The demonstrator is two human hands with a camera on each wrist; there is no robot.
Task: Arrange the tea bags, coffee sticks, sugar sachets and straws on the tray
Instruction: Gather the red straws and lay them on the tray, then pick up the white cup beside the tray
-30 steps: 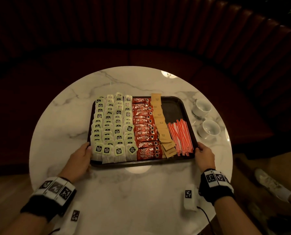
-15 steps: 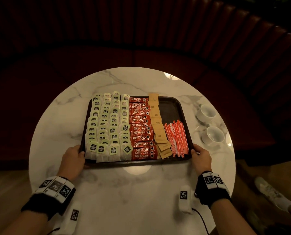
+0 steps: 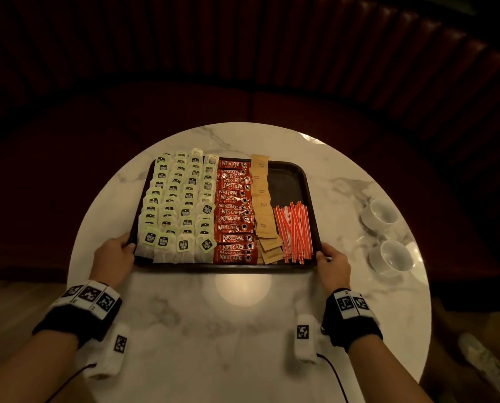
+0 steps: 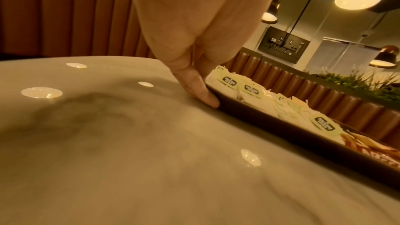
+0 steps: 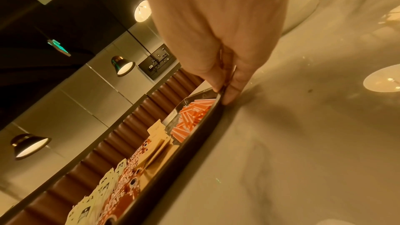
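Note:
A dark tray (image 3: 286, 175) sits on the round marble table. It holds rows of green-tagged tea bags (image 3: 179, 207), a column of red coffee sticks (image 3: 234, 210), brown sugar sachets (image 3: 262, 210) and a bundle of red-and-white straws (image 3: 294, 231). My left hand (image 3: 118, 251) grips the tray's near-left corner (image 4: 216, 103), with the thumb over the rim. My right hand (image 3: 328, 258) pinches the near-right corner (image 5: 220, 95), thumb inside the rim and fingers outside. The tray rests flat on the table.
Two white cups (image 3: 381, 213) (image 3: 391, 257) stand on the table right of the tray. A bright lamp reflection (image 3: 243, 286) lies on the marble table (image 3: 184, 330) in front of the tray. A curved dark-red bench (image 3: 243, 68) wraps behind the table.
The tray has slid a little to the left on the table, away from the cups, with both hands holding its near corners throughout.

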